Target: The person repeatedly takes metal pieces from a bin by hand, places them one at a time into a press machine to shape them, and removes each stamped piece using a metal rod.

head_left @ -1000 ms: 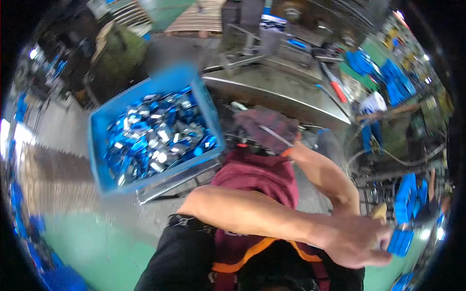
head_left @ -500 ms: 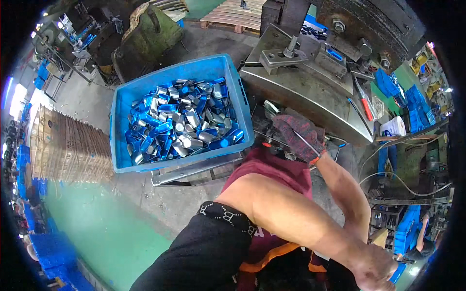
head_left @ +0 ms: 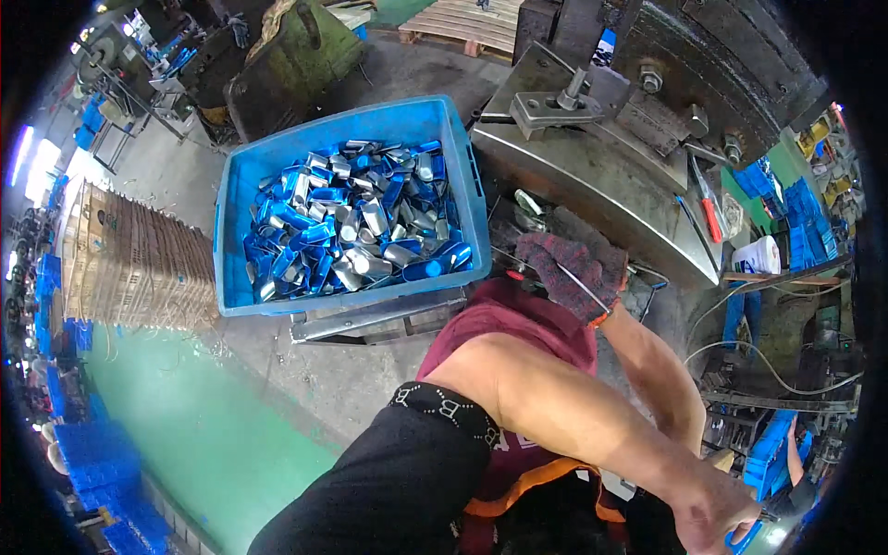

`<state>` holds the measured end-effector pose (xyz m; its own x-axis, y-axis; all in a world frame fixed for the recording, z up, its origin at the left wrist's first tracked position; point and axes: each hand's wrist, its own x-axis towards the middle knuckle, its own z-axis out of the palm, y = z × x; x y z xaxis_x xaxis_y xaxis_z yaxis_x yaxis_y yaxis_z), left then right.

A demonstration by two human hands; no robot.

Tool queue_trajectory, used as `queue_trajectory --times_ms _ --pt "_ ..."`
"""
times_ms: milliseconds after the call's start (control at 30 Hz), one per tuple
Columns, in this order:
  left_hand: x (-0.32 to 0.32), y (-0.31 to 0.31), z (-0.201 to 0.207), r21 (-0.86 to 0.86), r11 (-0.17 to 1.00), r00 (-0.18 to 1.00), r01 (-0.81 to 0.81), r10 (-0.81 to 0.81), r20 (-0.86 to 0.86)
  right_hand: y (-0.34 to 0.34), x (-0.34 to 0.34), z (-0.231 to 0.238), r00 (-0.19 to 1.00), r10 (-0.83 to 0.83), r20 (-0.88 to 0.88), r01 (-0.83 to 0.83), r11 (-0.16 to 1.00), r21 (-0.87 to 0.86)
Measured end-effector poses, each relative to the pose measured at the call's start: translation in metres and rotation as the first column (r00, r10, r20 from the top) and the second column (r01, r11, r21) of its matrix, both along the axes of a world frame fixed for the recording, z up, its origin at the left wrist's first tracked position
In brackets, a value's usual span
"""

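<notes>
- Thin metal rod (head_left: pixel 583 285) is lying slantwise at the right hand (head_left: pixel 573 268), low in front of the person, between the blue plastic bin (head_left: pixel 361 302) and the steel machine bed (head_left: pixel 647 208)!
- That right hand is wearing a dark knitted glove (head_left: pixel 606 264), fingers curling around the rod; one end is pointing back toward the wrist, so a light, steady pinch is looking like the best hold, angled clear of bare skin.
- Over to the left hand (head_left: pixel 717 513), bare and sitting at the lower right, its forearm slanting in front of the maroon apron (head_left: pixel 523 324); with the forearms overlapping, roomy elbows should be helping control.
- Its fingers are bending beside a blue object (head_left: pixel 747 536), but the view is poor by that dark rim: I cannot tell whether they are gripping it.
- The bin is resting on a metal stand (head_left: pixel 379 321), holding a heap of blue-and-silver metal cups (head_left: pixel 370 217); their rims may be sharp, so care is paying off.
- Up on the bed, a bolted clamp block (head_left: pixel 550 113) is standing.
</notes>
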<state>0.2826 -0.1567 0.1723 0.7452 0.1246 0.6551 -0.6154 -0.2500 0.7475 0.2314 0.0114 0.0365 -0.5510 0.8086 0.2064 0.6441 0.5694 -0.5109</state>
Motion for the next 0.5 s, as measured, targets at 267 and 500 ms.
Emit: queue_trajectory --times_ms 267,500 --pt "-0.026 0.051 -0.006 0.111 0.982 0.983 0.151 -0.138 -0.118 -0.005 0.02 0.008 0.992 -0.037 -0.121 0.027 0.996 -0.086" --pt "-0.032 0.061 -0.021 -0.042 0.99 0.99 0.137 -0.137 -0.009 -0.011 0.033 0.004 0.969 -0.072 -0.237 0.028 0.982 -0.185"
